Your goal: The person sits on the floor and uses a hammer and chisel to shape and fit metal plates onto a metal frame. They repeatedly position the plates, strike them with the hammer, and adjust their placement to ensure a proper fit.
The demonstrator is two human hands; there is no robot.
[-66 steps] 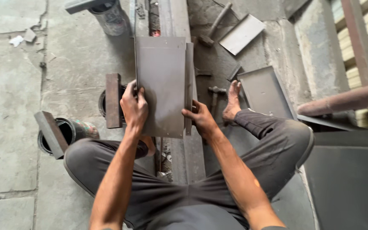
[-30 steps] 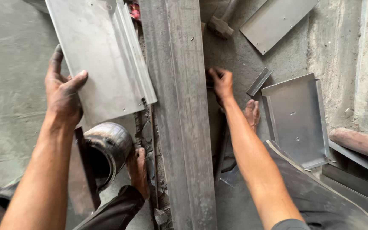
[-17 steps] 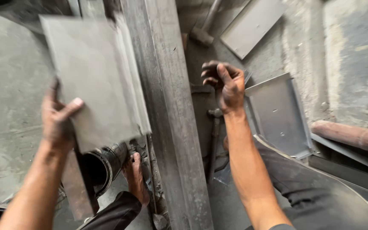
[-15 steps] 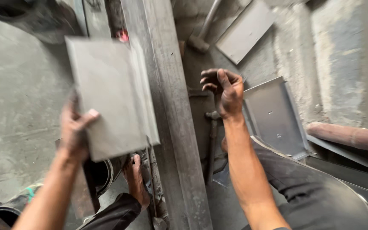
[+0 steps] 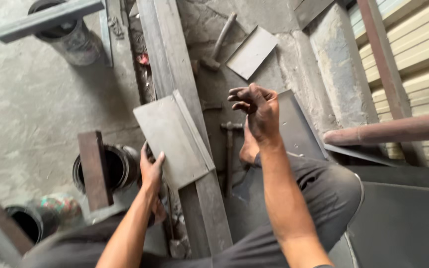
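Dim, flat daylight, grey overall; brighter at upper right, where pale slats (image 5: 418,47) catch light. Shadows soft, darkest lower right on the dark panel (image 5: 403,223). No hard glare; faint sheen on the sheet (image 5: 172,141). Motion blur on left hand (image 5: 151,171) and the pipe (image 5: 35,218) at lower left. Right hand (image 5: 259,111) fairly sharp. Lines lean toward the edges
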